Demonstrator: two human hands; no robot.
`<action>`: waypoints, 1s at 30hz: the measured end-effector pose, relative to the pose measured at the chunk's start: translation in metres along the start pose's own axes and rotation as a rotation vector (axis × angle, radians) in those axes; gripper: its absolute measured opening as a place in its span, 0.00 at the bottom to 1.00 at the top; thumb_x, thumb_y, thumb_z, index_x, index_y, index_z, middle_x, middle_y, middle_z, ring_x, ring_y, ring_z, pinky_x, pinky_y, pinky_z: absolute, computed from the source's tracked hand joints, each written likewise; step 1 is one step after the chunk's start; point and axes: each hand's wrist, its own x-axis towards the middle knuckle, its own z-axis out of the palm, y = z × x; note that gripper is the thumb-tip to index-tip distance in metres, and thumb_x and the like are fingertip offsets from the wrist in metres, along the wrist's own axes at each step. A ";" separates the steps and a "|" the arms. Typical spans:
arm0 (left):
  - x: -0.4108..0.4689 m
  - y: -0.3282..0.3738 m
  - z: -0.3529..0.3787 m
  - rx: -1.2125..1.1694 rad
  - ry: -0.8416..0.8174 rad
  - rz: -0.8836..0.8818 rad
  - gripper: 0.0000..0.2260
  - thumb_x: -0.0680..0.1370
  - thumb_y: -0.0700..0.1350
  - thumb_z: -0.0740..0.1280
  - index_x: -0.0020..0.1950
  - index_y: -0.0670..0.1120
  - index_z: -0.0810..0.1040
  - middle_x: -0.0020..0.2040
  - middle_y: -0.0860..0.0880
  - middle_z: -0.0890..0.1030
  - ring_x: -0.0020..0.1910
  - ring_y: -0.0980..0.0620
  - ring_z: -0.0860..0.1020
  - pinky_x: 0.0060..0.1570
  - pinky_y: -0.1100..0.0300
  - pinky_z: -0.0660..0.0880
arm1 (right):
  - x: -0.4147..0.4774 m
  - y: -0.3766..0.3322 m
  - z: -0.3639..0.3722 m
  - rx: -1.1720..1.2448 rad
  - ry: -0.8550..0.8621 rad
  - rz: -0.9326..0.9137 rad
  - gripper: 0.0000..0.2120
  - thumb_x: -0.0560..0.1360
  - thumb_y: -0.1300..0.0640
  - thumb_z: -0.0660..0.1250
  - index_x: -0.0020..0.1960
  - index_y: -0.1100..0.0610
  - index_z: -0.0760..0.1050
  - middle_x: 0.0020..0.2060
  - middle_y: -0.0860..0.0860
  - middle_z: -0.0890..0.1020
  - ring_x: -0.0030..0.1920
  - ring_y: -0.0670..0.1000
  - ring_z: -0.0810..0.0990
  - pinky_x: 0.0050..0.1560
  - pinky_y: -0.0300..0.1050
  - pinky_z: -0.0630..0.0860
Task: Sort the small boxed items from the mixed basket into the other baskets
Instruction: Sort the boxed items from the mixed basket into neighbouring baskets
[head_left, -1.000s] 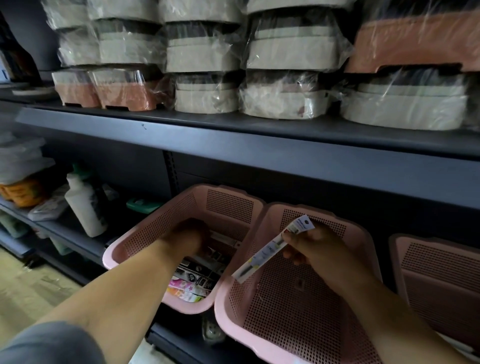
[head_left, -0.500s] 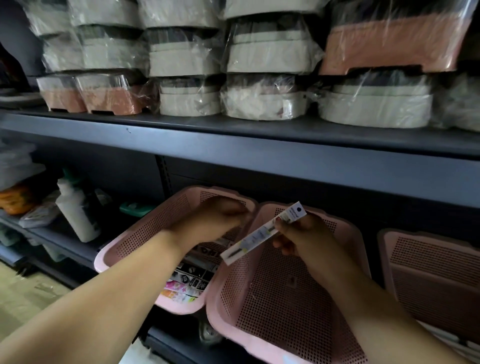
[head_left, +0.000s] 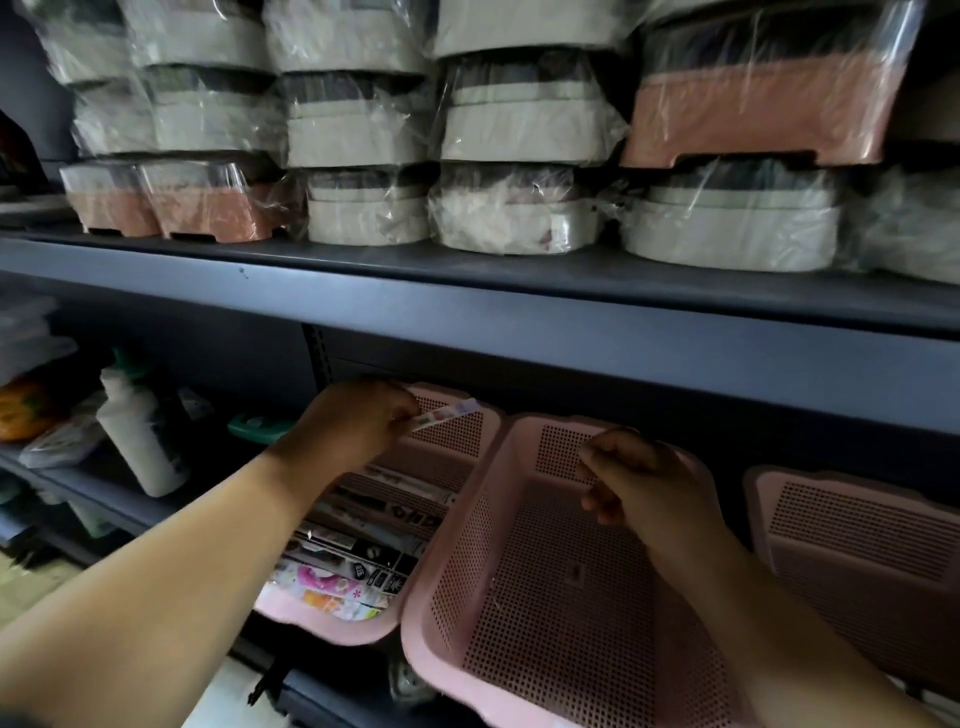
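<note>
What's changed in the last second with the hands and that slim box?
The left hand rose out of the mixed basket and now pinches the slim box above its far end; the right hand has let it go and holds nothing. The middle basket stayed put.

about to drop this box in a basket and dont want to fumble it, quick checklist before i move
1. Left hand pinches the slim box: ok.
2. Slim box lifted above the mixed basket: ok, it is held over the far end.
3. Room in the middle basket: ok, its mesh floor shows bare.
4. Right hand out of the drop path: not ok, it hangs over the middle basket.
5. Right hand free: cannot tell, its fingers are curled.
6. Box label readable for sorting: cannot tell, it is blurred.
</note>
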 end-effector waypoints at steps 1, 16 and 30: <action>0.004 -0.007 0.007 0.086 0.021 -0.005 0.07 0.81 0.53 0.69 0.53 0.55 0.86 0.49 0.53 0.87 0.47 0.49 0.84 0.48 0.54 0.80 | 0.000 0.002 -0.003 -0.003 0.007 0.007 0.07 0.79 0.55 0.69 0.44 0.49 0.83 0.39 0.49 0.86 0.36 0.49 0.84 0.45 0.50 0.81; 0.009 0.011 0.028 -0.027 -0.233 -0.061 0.08 0.81 0.45 0.67 0.46 0.55 0.83 0.53 0.52 0.84 0.48 0.53 0.80 0.47 0.60 0.72 | -0.007 0.002 -0.032 -0.088 -0.003 0.005 0.06 0.79 0.58 0.68 0.45 0.54 0.83 0.40 0.54 0.85 0.35 0.49 0.83 0.36 0.44 0.78; -0.026 0.265 0.001 -0.325 -0.099 0.401 0.06 0.82 0.51 0.69 0.58 0.58 0.82 0.52 0.62 0.79 0.47 0.62 0.77 0.46 0.66 0.73 | -0.076 0.012 -0.157 -0.241 0.178 -0.112 0.08 0.77 0.65 0.67 0.43 0.57 0.81 0.31 0.50 0.82 0.29 0.41 0.78 0.33 0.34 0.73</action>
